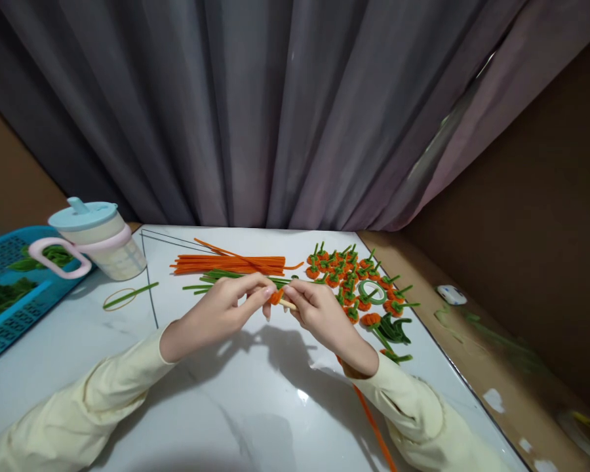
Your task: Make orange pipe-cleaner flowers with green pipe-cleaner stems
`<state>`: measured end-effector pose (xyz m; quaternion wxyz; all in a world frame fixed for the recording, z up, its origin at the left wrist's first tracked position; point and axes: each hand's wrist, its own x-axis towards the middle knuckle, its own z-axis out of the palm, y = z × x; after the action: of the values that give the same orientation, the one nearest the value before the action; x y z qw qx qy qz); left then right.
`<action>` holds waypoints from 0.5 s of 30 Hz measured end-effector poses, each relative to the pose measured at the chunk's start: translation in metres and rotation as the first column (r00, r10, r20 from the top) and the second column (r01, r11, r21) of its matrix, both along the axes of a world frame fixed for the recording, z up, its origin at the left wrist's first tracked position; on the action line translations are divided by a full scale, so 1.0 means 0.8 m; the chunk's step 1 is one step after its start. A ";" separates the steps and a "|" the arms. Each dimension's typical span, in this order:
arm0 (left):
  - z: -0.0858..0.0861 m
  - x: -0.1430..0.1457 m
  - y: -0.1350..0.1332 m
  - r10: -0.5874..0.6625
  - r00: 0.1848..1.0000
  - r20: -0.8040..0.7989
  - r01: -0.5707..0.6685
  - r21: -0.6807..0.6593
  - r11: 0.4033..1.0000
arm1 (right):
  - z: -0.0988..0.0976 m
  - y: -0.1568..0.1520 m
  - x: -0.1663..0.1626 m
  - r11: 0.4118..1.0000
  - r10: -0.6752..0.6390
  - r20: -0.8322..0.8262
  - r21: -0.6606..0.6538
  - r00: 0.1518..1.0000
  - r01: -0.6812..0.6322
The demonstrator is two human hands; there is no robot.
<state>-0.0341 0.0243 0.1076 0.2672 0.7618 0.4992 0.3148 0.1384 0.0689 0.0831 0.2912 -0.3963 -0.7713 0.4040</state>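
Observation:
Above the middle of the white table, my left hand (233, 305) pinches a small coil of orange pipe cleaner (276, 297) between thumb and fingers. Close beside it, my right hand (319, 311) is closed on a pale wooden stick (289, 305), which meets the orange coil. Fingers partly hide where the two join. Just behind my hands lie green pipe cleaners (216, 280) and a bundle of straight orange pipe cleaners (231, 264). Several small orange pumpkin shapes (332, 280) with green stems are grouped to the right.
A cup (108, 239) with a blue lid and pink handle stands at left, by a blue basket (10, 321) of green pieces. A green tape roll (372, 292) lies among the pumpkins. One orange pipe cleaner (375, 429) runs under my right forearm. A grey curtain (255, 118) hangs behind.

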 end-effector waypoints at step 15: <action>-0.017 0.008 0.007 -0.048 0.983 -0.177 0.077 0.161 0.984 | 0.019 -0.005 0.008 0.986 0.100 0.172 0.113 0.980 -0.120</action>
<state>-0.0281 0.0297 0.0938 0.1681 0.8212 0.4681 0.2797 0.1449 0.0647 0.0982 0.2271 -0.3665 -0.8371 0.3368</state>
